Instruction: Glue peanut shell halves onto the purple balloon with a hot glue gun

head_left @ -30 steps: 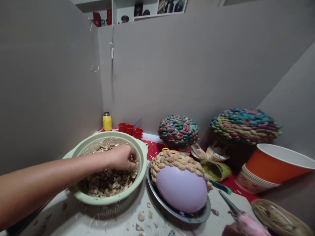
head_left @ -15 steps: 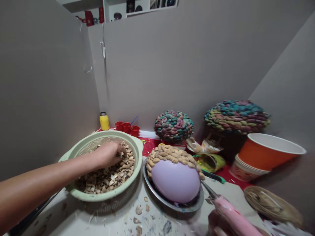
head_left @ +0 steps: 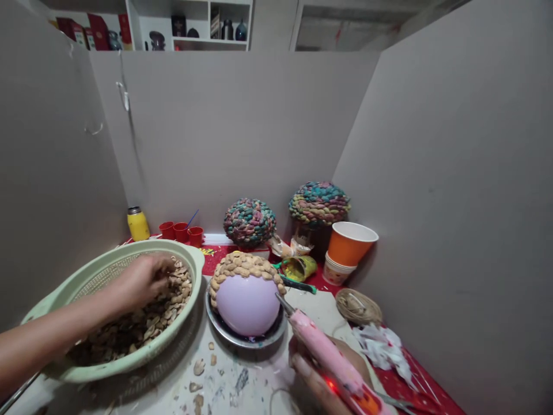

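My left hand [head_left: 149, 279] reaches into a green colander [head_left: 197, 271] of peanut shells [head_left: 147, 320]. Its fingers are curled down among the shells, so what they grip is hidden. In my right hand [head_left: 311, 369] is a pink hot glue gun [head_left: 324, 346] with a metal nozzle and a glowing red light. The nozzle tip points at the right side of a lilac balloon [head_left: 248, 305], close to its lower row of shells. Peanut shells [head_left: 246, 265] cover the balloon's top in rows. The balloon rests in a round metal dish [head_left: 242, 344].
Behind stand two colourful shell-covered domes [head_left: 249, 222], red cups [head_left: 180, 231], and a yellow bottle [head_left: 138, 225]. To the right are an orange paper tub [head_left: 351, 245], a twine coil [head_left: 358, 306] and crumpled white plastic [head_left: 384, 349]. Shell scraps [head_left: 199, 367] litter the board.
The view has swung right, so the scene sits further left and more of the right wall shows. My left hand stays in the colander; the glue gun's tip remains beside the balloon.
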